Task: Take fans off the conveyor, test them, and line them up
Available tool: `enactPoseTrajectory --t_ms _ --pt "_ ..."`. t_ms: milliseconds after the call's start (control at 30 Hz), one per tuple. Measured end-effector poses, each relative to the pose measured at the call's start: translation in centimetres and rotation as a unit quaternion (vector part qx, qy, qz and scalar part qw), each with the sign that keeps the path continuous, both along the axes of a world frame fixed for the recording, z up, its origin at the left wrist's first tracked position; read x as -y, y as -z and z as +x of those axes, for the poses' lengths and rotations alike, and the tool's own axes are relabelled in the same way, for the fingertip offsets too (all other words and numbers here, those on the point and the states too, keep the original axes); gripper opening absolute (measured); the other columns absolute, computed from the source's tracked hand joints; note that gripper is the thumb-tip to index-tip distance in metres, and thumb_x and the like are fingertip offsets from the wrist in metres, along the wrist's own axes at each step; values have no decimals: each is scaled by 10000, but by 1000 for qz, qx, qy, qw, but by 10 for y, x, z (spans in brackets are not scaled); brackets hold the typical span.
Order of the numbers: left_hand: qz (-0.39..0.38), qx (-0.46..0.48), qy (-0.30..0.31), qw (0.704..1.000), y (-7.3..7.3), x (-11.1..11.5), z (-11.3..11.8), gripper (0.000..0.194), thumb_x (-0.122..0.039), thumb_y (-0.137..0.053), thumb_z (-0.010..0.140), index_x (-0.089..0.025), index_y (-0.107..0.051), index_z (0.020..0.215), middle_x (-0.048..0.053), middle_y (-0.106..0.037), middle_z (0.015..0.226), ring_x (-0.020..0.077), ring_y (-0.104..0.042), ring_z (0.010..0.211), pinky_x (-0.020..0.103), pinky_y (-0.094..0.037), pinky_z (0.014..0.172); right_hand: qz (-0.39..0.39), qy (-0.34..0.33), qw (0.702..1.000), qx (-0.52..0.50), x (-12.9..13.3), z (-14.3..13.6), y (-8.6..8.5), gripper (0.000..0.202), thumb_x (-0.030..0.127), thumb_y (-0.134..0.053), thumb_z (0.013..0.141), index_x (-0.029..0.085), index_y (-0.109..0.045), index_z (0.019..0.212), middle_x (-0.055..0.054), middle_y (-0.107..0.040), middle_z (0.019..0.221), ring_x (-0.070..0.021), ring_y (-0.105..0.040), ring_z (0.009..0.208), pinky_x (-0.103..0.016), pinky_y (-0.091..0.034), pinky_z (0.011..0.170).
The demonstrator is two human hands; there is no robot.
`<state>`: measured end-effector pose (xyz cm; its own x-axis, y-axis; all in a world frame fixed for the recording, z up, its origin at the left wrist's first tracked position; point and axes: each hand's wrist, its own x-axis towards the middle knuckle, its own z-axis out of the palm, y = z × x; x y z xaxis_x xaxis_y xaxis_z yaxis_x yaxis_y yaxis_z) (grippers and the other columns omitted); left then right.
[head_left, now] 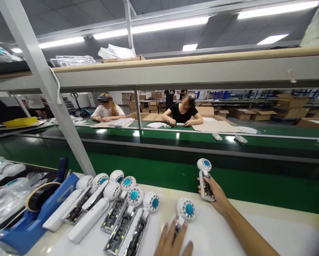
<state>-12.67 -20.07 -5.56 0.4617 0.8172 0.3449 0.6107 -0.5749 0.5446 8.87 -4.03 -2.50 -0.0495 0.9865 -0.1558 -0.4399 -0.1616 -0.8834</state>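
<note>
My right hand (pixel 215 192) is closed around the handle of a small white handheld fan (pixel 206 186), raised over the table's far edge. Its round head has a teal centre, and the handle's uncovered side shows a circuit board. My left hand (pixel 172 240) rests over the handle of another handheld fan (pixel 186 209), fingers spread and partly covering it; the lower handle is hidden. To the left lie several more white fans (pixel 122 213), some with bare circuit boards, others with the closed white casing upward.
A blue tape dispenser (pixel 39 217) stands at the left beside plastic-wrapped fans (pixel 7 195). Beyond the table runs a green conveyor belt (pixel 159 170). A slanted metal post (pixel 52 89) and an overhead shelf (pixel 175 74) frame the view. Two people (pixel 184 112) sit working across the belt.
</note>
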Motion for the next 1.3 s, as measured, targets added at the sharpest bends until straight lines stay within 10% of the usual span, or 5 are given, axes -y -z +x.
enactPoseTrajectory --t_ms 133,333,667,1000,1300 --pt "86 -259 -125 954 -15 -13 16 511 -145 -576 687 -141 -480 1189 204 -196 1404 466 -199 1233 634 -325 884 -40 3 996 -82 19 15 2 300 206 -621 735 183 -530 1020 -48 -683 915 -190 -657 745 -276 -561 641" --pt "216 -259 -302 892 -31 -19 22 398 -9 -489 665 -34 -557 1056 244 -375 1302 438 -207 1240 582 -300 946 -3 -77 995 -68 57 10 -2 253 157 -603 739 173 -540 983 -65 -655 983 -232 -644 854 -311 -553 687" --pt "333 -205 -13 920 -34 2 35 244 32 -341 721 -81 -540 806 193 -474 1218 295 -296 1249 522 -331 987 24 -68 996 -45 99 10 -4 223 153 -594 734 175 -512 941 -71 -647 922 -241 -653 823 -339 -549 648" --pt "220 -133 112 960 -31 5 41 224 17 -346 749 -106 -518 824 107 -593 904 190 -556 888 331 -512 791 21 -70 997 -24 108 1 -9 259 205 -615 738 192 -510 974 -49 -636 839 -251 -640 852 -357 -532 683" --pt "144 -108 152 972 -30 3 33 268 -29 -405 725 -100 -522 956 132 -568 1049 218 -491 1035 390 -419 944 8 -41 998 -42 102 7 -10 207 199 -597 747 146 -583 946 -93 -633 978 -199 -634 806 -293 -525 698"
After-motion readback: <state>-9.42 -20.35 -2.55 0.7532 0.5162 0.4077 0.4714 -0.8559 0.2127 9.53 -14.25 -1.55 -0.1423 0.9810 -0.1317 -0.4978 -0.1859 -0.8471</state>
